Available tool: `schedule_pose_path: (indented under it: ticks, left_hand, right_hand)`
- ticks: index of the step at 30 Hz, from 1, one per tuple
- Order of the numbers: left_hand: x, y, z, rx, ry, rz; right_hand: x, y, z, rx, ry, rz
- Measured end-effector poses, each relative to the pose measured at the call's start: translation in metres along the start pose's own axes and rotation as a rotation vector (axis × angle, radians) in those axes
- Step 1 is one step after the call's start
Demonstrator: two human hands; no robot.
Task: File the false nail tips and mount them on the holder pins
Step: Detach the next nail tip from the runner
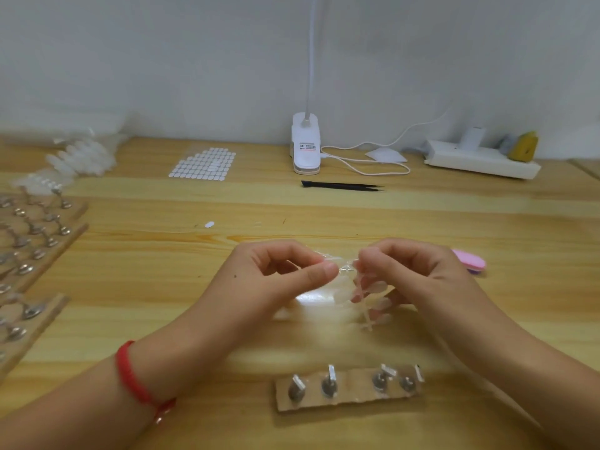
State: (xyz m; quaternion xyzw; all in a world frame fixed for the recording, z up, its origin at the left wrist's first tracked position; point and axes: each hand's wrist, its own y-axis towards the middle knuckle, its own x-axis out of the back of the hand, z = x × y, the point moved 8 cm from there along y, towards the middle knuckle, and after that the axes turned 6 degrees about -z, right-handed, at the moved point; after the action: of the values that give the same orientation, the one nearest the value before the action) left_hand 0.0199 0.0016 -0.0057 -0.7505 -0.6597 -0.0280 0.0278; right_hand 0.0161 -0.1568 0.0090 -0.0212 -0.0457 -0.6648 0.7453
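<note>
Nearest, on the wooden table (130,271): a cardboard holder strip (349,389) carrying four upright pins, no nails mounted as far as can be seen. Just beyond, left hand (279,274) and right hand (409,271), both pinching a clear plastic packet (324,287) between thumb and fingertips, apparently raised off the table. Under the right hand, false nail tips (370,297), apparently joined on a thin sprue. Probably feather-light, thin, springy and slick; liable to flick away or crack if squeezed flat. Best taken by the side edges or the sprue, with a light pinch. Behind the right hand, partly hidden, a pink nail file (470,259). Farther back, black tweezers (341,185), a sheet of white stickers (204,164), a clip lamp (305,144).
</note>
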Motion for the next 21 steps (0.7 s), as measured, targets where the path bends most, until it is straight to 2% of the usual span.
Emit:
schedule_pose_path:
  ticks: [7, 12, 16, 18, 21]
  left_hand:
    - [-0.001, -0.001, -0.005, -0.012, -0.048, 0.061]
    - [-0.004, 0.002, -0.004, -0.028, -0.037, 0.115]
    - [-0.008, 0.003, -0.003, -0.043, -0.015, 0.173]
    - [-0.007, 0.003, -0.002, -0.037, -0.033, 0.175]
    - [0.0, 0.005, 0.002, -0.008, -0.072, 0.083]
  right_hand:
    - [-0.003, 0.008, -0.001, -0.04, 0.023, 0.031]
    - [-0.024, 0.006, -0.016, -0.252, 0.282, 0.234]
    - [-0.036, 0.003, -0.019, -0.294, 0.362, 0.358]
    - [-0.035, 0.005, -0.019, -0.288, 0.362, 0.336]
    - [-0.021, 0.01, -0.017, -0.22, 0.221, 0.183]
